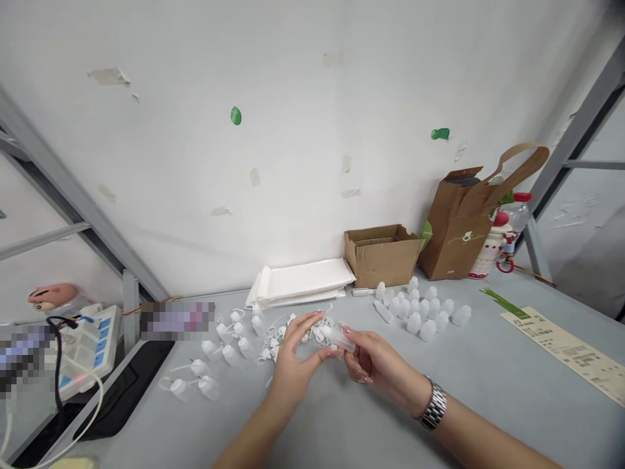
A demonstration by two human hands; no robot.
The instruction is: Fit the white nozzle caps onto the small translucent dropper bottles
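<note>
Between the thumb and fingers of my right hand is a small translucent squeeze bottle, tilted with its narrow end toward the left. My left hand is curved beside it, thumb and fingers apart, the thumb tip close to the bottle. Whether that thumb touches the bottle I cannot tell. Behind and under my left hand lies a pile of white caps with thin straps, partly hidden. Several capped bottles stand to the left. On the right is a group of uncapped bottles, most upright and a few lying down.
White plastic bags lie stacked by the wall, beside an open cardboard box. A brown paper bag stands at the back right. Paper labels lie on the right. A white power strip with cables is at left.
</note>
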